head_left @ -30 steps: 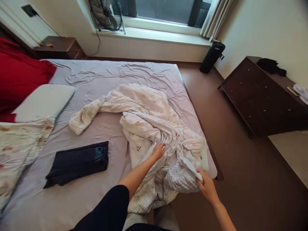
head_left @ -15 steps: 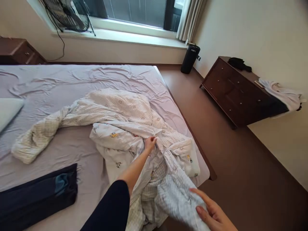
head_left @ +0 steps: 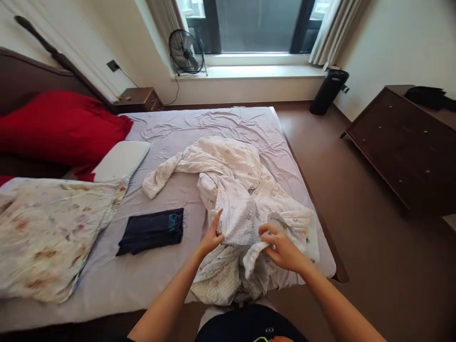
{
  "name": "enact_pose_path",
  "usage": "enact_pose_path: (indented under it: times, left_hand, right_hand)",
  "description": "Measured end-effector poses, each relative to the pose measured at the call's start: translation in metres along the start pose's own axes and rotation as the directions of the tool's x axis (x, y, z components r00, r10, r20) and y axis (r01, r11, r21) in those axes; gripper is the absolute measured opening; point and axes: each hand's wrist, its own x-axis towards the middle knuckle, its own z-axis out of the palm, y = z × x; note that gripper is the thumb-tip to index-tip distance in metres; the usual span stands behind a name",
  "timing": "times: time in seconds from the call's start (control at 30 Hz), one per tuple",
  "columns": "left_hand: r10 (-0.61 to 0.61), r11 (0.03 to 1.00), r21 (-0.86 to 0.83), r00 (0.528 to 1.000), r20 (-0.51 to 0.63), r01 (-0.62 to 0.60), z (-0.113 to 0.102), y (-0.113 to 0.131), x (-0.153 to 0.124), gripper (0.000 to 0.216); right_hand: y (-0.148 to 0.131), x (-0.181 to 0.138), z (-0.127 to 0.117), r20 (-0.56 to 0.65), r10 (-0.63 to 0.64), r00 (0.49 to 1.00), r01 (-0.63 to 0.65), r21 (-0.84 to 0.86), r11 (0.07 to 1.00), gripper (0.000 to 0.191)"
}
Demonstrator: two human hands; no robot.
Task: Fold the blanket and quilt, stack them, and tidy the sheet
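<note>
1. Left hand: fingers spread wide and thumb raised, the palm side against the near left edge of the white quilted blanket; no clear grasp is visible.
2. Right hand: fingers curled in a narrow grip around a fold of the blanket, with a white flap hanging below.
3. Blanket: crumpled in a loose heap on the bed, lying between and under both hands, with 1 long twisted end stretching away to the left.
4. Bed surroundings: lilac fitted sheet beneath the blanket; folded navy cloth just left of the heap; floral duvet farther left; white pillow and red pillow at the head end.
5. Room: dark wood dresser on the right; black cylinder on the floor below the window; electric fan on the windowsill.
</note>
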Motion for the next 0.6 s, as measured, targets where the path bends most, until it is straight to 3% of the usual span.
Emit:
enact_pose_path:
  times: [0.1, 0.2, 0.37, 0.5, 0.6]
  left_hand:
    - [0.009, 0.988, 0.155, 0.997, 0.076, -0.02, -0.014, 0.023, -0.029, 0.075]
    - [0.075, 0.971, 0.229, 0.997, 0.01, -0.075, -0.031, 0.04, -0.054, 0.068]
    - [0.171, 0.972, 0.165, 0.985, -0.024, -0.164, -0.058, 0.061, -0.09, 0.047]
    - [0.215, 0.965, 0.17, 0.973, -0.078, -0.2, -0.061, 0.085, -0.117, 0.053]
    - [0.226, 0.952, 0.224, 0.972, -0.067, -0.207, -0.075, 0.11, -0.159, 0.041]
  right_hand:
    - [-0.015, 0.025, 0.009, 0.169, -0.069, 0.983, 0.03, 0.224, 0.974, 0.017]
    - [-0.026, 0.048, 0.024, 0.23, -0.079, 0.97, 0.017, 0.262, 0.965, 0.022]
    - [-0.048, 0.078, 0.04, 0.299, -0.167, 0.939, 0.065, 0.323, 0.944, 0.031]
    - [-0.078, 0.099, 0.035, 0.329, -0.279, 0.902, 0.101, 0.467, 0.879, 0.034]
    - [-0.09, 0.114, 0.031, 0.413, -0.311, 0.856, 0.096, 0.464, 0.881, 0.033]
